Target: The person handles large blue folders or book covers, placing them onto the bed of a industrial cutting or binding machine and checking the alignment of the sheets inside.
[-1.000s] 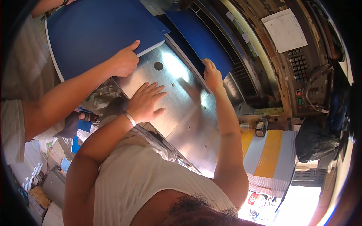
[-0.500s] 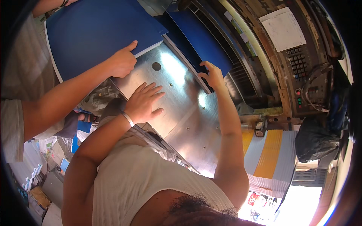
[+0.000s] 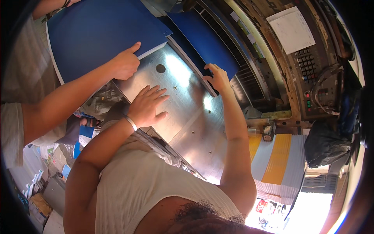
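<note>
My left hand point(image 3: 147, 107) hovers over or lies on the near edge of a shiny metal table point(image 3: 187, 130), fingers spread and holding nothing; contact cannot be told. My right hand point(image 3: 219, 79) is at the near end of a metal bar point(image 3: 191, 61), with finger and thumb curled but apart. Beside its fingertips a blue sheet point(image 3: 208, 39) leans in the slotted machine bed. A co-worker's hand point(image 3: 126, 64), thumb raised, rests at the corner of a stack of large blue sheets point(image 3: 101, 35) at the far left.
A machine control panel point(image 3: 307, 70) with keys stands at the right, with white paper point(image 3: 291, 30) above it. Below lies a tall stack of white and yellow sheets point(image 3: 277, 160), next to a black plastic bag point(image 3: 327, 144). The co-worker's forearm point(image 3: 70, 93) reaches in from the left.
The far end of the blue sheet in the machine has shifted slightly left. My hands and the co-worker's hand stay almost where they were.
</note>
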Available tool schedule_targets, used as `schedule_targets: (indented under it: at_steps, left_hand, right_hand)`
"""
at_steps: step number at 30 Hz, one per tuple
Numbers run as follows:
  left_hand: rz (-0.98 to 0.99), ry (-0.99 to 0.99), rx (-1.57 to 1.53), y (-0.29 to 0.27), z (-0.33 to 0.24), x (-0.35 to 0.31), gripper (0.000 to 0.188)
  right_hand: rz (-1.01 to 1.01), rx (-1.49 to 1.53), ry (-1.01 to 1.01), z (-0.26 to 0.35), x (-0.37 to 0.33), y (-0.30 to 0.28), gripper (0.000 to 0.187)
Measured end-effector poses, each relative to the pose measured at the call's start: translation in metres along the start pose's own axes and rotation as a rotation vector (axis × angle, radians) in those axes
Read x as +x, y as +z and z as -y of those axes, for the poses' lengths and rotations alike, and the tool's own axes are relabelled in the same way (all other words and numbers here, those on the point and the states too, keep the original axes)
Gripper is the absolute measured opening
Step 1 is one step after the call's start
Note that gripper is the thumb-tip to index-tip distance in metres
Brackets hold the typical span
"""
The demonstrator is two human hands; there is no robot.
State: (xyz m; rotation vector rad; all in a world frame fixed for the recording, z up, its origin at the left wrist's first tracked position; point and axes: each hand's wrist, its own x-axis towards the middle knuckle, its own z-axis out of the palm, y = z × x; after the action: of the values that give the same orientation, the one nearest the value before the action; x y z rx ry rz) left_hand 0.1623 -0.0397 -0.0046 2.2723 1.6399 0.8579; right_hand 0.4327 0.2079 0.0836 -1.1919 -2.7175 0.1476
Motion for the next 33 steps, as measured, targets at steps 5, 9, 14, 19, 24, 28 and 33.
schedule_targets:
  at_steps: [5,9,14,19,24,28,33]
  left_hand:
    - [-0.007,0.003,-0.003,0.001,-0.001,0.000,0.062]
    - [0.000,-0.001,0.000,0.000,0.000,-0.001,0.062]
    - [-0.008,0.009,-0.006,0.002,0.000,0.000,0.062]
    - [-0.006,0.011,0.003,0.001,0.001,-0.002,0.062]
    - [0.007,0.003,0.006,0.000,-0.001,-0.001,0.062]
    - [0.006,0.003,0.016,0.002,0.000,-0.001,0.062]
    - [0.015,-0.010,0.030,0.000,-0.001,-0.001,0.062]
  right_hand:
    - [0.016,0.032,0.016,0.001,0.000,-0.004,0.040]
    - [-0.029,0.076,-0.046,0.000,0.000,-0.001,0.035]
    - [-0.056,0.004,-0.044,-0.010,-0.002,0.007,0.030]
    - [0.001,0.007,-0.054,0.007,-0.005,0.000,0.029]
    - [0.014,0.015,-0.042,-0.003,-0.003,0.000,0.034]
    - [0.035,0.022,-0.002,0.002,-0.004,-0.002,0.032]
    - [-0.019,0.054,-0.047,-0.001,-0.006,0.000,0.027]
